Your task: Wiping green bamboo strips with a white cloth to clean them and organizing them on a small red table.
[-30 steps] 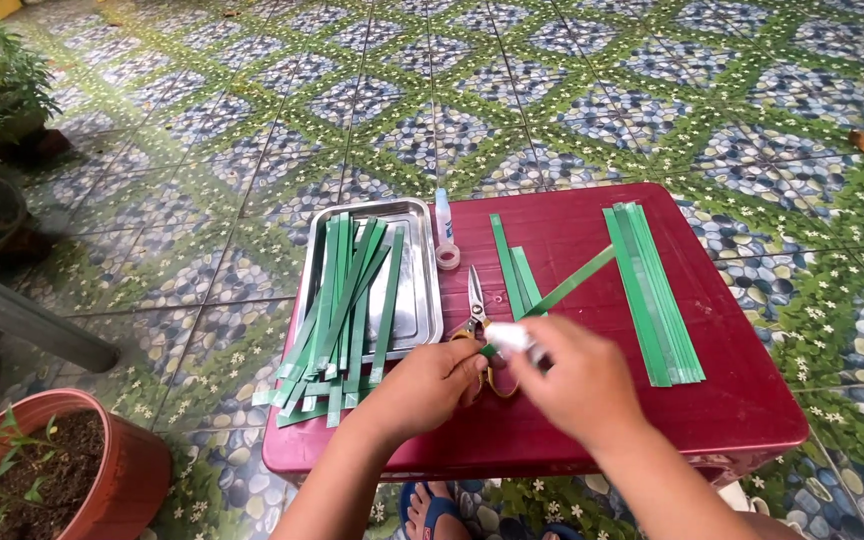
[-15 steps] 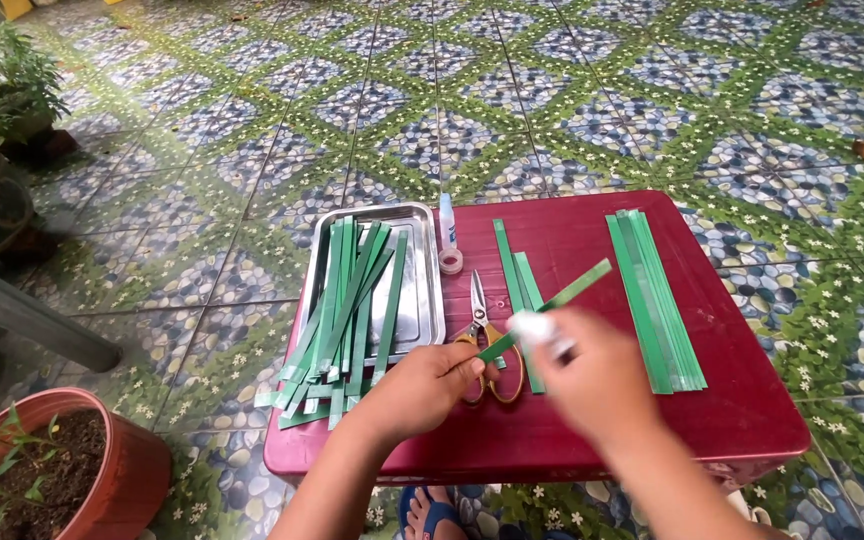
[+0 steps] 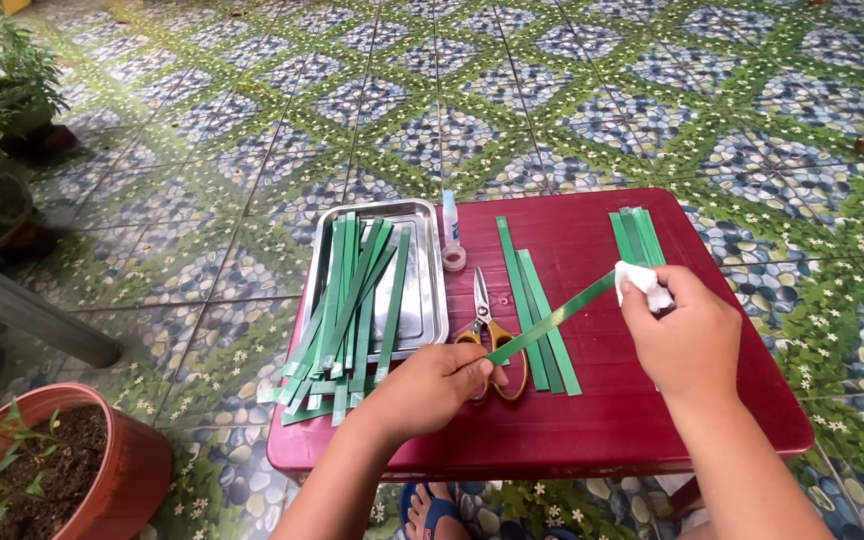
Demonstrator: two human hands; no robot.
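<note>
Right hand (image 3: 690, 340) has slid out toward 2 o'clock along the green strip (image 3: 552, 320), fingers pinched on a white cloth (image 3: 642, 283). Left hand (image 3: 432, 385) pinches the strip's near end above the scissors (image 3: 492, 335).

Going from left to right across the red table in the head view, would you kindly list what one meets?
Metal tray of green strips → small glue bottle → scissors → two flat green strips → white cloth in the right hand.
</note>
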